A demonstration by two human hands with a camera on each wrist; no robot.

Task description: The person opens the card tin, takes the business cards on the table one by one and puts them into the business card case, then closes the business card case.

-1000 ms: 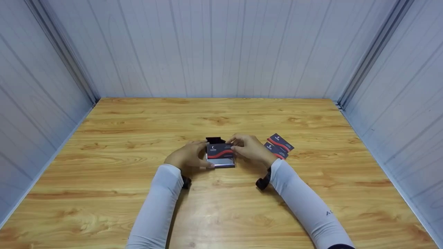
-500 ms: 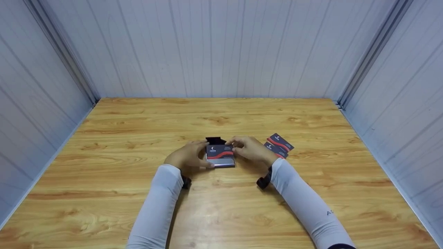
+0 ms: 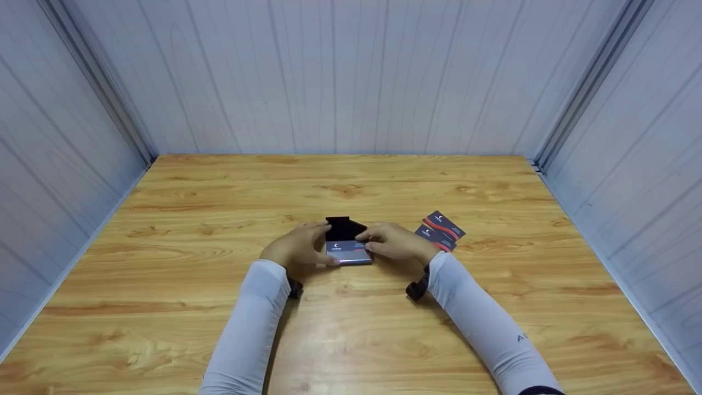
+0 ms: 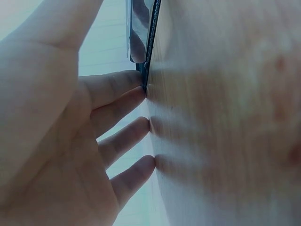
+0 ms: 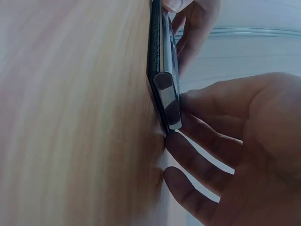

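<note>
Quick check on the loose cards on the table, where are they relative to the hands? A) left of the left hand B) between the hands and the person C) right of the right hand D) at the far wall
C: in the head view the two loose cards lie on the table just beyond the right hand, on its right side.

Print on the business cards (image 3: 443,231) beside my right hand (image 3: 396,242) is too small to read; my sleeve (image 3: 493,329) shows partial letters "AC".
</note>
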